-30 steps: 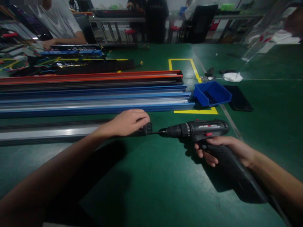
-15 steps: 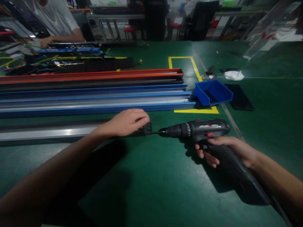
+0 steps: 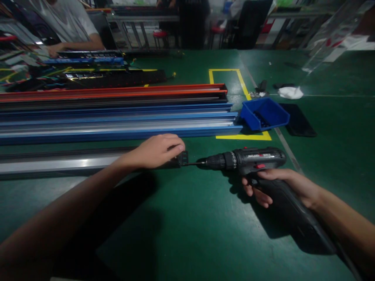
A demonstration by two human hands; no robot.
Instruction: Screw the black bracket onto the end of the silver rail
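Note:
My right hand (image 3: 281, 187) is closed around the handle of a black power drill (image 3: 258, 158), which lies level and points left. Its long thin bit (image 3: 191, 163) reaches the black end cap (image 3: 183, 158) on a long silver and black metal profile (image 3: 73, 162). Over the right end of that profile, my left hand (image 3: 159, 150) is closed, with the thumb along the near side and the fingertips beyond it hidden. The exact spot where the bit tip meets the cap is too small to make out.
Behind the profile lie several blue channels (image 3: 123, 130) and an orange channel (image 3: 117, 89). A blue bin (image 3: 265, 113) with small dark parts stands right of them, beside a dark flat pad (image 3: 300, 121). Across the table, a person (image 3: 70, 27) sits by wired strips (image 3: 84, 61).
Both hands, the drill and the profile stay practically in place. The view shifts very slightly.

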